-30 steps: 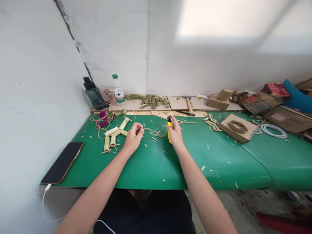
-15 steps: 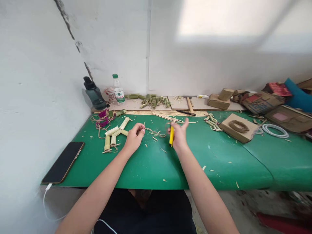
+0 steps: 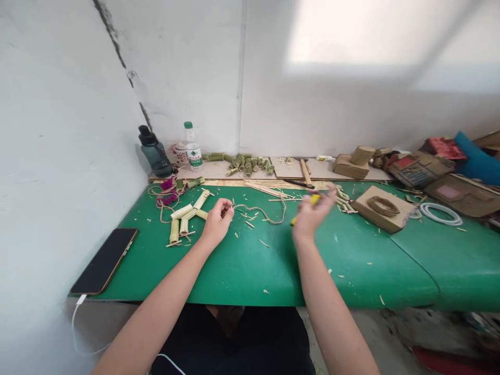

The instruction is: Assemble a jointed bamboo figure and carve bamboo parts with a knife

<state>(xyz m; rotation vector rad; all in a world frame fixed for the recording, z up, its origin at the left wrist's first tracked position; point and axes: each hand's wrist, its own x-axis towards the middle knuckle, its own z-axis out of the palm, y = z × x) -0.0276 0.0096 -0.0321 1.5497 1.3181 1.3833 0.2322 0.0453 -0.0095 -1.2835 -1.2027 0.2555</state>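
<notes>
My left hand point(image 3: 217, 219) is closed in a pinch on one end of a thin brown twine point(image 3: 269, 219), which trails rightward in a loose curve over the green table cover. Right beside that hand lies a jointed figure of pale bamboo tubes point(image 3: 190, 212); one tube runs up to the fingers, and its far end is hidden behind them. Off to the right, my right hand point(image 3: 308, 221) is wrapped round a yellow-and-black utility knife point(image 3: 314, 199). Motion blurs its fingers, and I cannot make out the blade.
Bamboo offcuts point(image 3: 248, 164), a hammer point(image 3: 306, 173) and thin sticks point(image 3: 267, 188) lie along the back. A smartphone point(image 3: 104, 261) rests at left, below a dark bottle point(image 3: 155, 153) and a water bottle point(image 3: 192, 151). At right are a cardboard block point(image 3: 380, 211) and coiled white tubing point(image 3: 441, 213).
My right hand has moved right with the utility knife, away from the twine, which now lies in a longer curve with a free end. My left hand has stayed nearly in place.
</notes>
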